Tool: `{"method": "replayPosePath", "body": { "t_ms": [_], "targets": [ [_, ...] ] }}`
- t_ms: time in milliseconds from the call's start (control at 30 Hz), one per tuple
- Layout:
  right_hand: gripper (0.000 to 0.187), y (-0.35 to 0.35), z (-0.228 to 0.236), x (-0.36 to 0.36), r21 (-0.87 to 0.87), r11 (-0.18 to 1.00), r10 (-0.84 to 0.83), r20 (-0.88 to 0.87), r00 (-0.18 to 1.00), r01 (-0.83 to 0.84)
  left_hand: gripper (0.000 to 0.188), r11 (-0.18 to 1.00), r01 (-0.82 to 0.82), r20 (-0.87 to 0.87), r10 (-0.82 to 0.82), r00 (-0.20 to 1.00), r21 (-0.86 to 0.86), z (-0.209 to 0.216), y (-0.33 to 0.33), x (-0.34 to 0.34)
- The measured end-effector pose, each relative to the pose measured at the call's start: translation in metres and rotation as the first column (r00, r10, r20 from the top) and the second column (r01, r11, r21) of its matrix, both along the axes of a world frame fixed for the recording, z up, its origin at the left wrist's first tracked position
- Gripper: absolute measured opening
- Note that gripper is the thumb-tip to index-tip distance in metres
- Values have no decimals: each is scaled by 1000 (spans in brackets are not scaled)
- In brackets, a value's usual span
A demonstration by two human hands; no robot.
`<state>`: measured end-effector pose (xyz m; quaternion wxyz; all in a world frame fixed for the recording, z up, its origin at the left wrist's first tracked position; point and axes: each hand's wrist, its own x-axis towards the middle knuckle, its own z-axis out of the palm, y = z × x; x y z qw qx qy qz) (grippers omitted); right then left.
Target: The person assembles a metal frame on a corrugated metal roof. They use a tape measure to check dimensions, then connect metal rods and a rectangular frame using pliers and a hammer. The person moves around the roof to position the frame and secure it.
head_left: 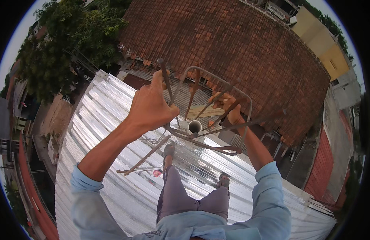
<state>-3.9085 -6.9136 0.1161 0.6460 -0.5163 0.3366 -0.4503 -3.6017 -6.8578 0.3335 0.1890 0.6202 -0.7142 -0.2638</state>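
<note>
My left hand [151, 104] is closed around a dark upright steel rebar rod [167, 86], thumb and forefinger against it. On the other side, my right hand [229, 107] has its fingers curled at a slanting rebar rod [217, 99]. Several rusty rods fan out from a cluster, and a grey bent bar [221, 81] arches over them. Amid their lower ends stands an open white pipe [194, 127]. Thin wire [153, 139] hangs below my left hand.
I stand on a shiny corrugated metal roof [109, 140]. A rusty bar tool [149, 155] and a small red item [157, 173] lie by my left foot. Beyond the edge are a tiled roof [233, 40], a tree [49, 64] and a lower yard [57, 116].
</note>
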Motion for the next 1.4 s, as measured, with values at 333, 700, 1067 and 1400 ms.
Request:
{"method": "replayPosePath", "body": {
  "t_ms": [333, 700, 1067, 1400],
  "targets": [
    [58, 4, -8, -8, 21, 999, -26, 85, 996, 25, 105, 894, 92, 94, -56, 994, -439, 28, 7, -8],
    [52, 14, 4, -10, 120, 992, -45, 111, 993, 32, 91, 916, 269, 214, -211, 954, -298, 32, 8, -21],
    [52, 13, -7, -43, 158, 987, -23, 188, 982, -7, 95, 944, -231, -259, 169, 951, -235, 31, 38, -63],
    [54, 27, -8, -54, 245, 949, -219, 49, 975, 201, 90, 723, -314, -149, 284, 947, -615, 1, 29, -90]
  ]
}}
